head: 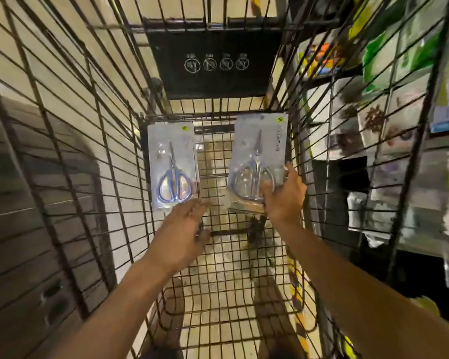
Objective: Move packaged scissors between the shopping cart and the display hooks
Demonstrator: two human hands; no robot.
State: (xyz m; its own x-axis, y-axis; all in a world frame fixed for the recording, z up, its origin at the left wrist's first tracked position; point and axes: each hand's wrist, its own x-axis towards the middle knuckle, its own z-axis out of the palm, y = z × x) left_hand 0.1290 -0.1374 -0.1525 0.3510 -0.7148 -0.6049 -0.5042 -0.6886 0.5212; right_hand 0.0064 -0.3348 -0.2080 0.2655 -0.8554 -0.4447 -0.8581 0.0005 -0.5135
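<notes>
Two packaged scissors are inside the wire shopping cart [219, 257]. The left pack [173, 165], with blue-handled scissors, lies flat on the cart floor by the left wall. My left hand [186, 221] hovers just below its lower edge, fingers relaxed, holding nothing. My right hand [285, 196] grips the lower right corner of the right pack [258, 161], thumb on its front, and holds it tilted above the cart floor near the right wall. No display hooks are clearly visible.
A black plate with warning icons [214, 62] covers the cart's far end. Blurred store shelves [389, 120] with packaged goods stand close past the right wall. A dark panelled surface [36, 203] lies left of the cart.
</notes>
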